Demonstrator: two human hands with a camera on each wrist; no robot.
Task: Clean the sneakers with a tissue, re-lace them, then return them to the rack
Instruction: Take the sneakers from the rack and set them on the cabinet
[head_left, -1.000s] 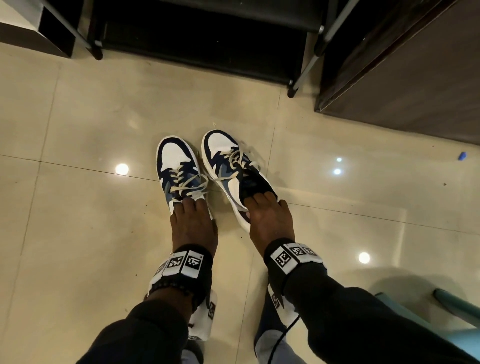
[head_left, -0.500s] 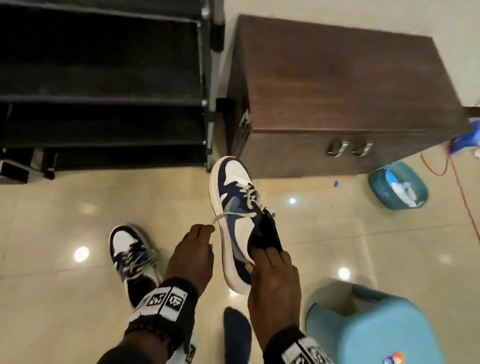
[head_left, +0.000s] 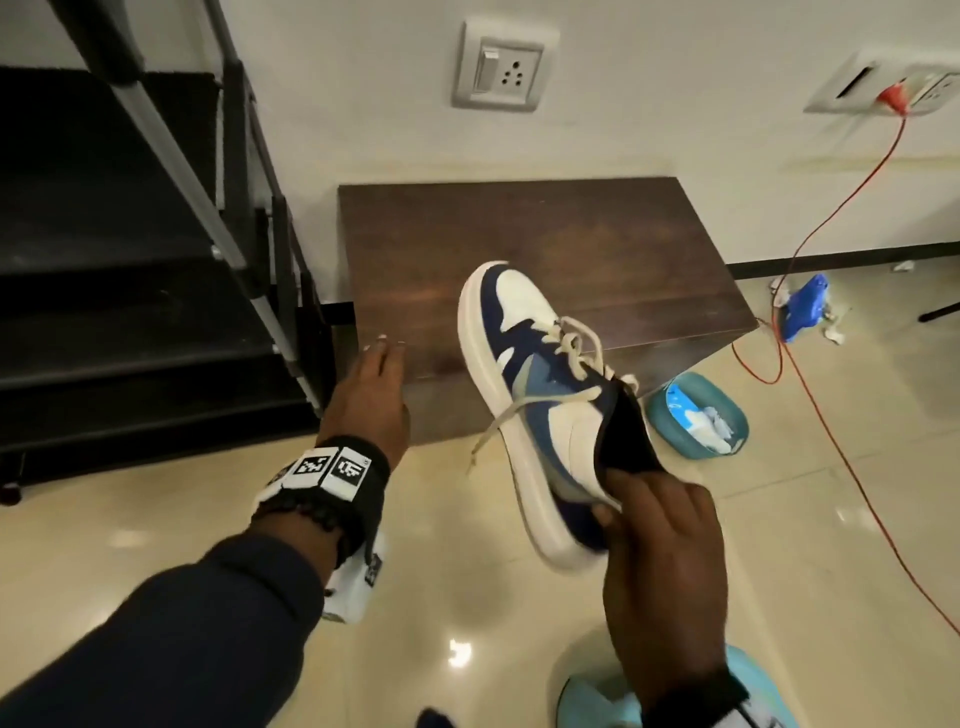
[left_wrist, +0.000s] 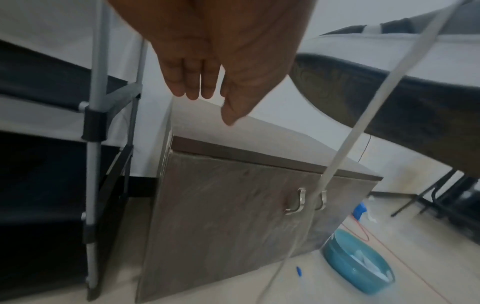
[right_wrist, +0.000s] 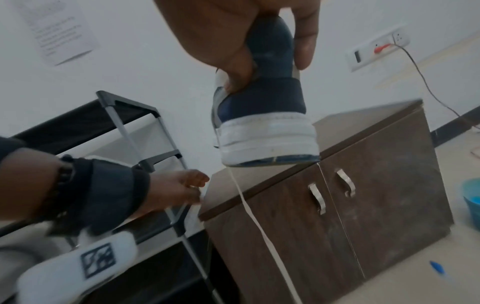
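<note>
Since the earlier frame, the navy-and-white leather sneaker (head_left: 540, 384) has risen above the dark wooden cabinet (head_left: 519, 249) — right hand (head_left: 660, 561) grips its heel, left hand (head_left: 371, 400) spread, empty. Risk: dangling cream lace (head_left: 498, 421) snags.

— How many sneakers are up?
— One sneaker (head_left: 540, 395), with one loose lace (head_left: 511, 413) hanging.
— Hands?
— Two: left hand (head_left: 366, 400), right hand (head_left: 660, 561).
— Furniture?
— One rack (head_left: 156, 291), one wooden cabinet (head_left: 519, 244) with two handles, one teal basin (head_left: 670, 423).
</note>
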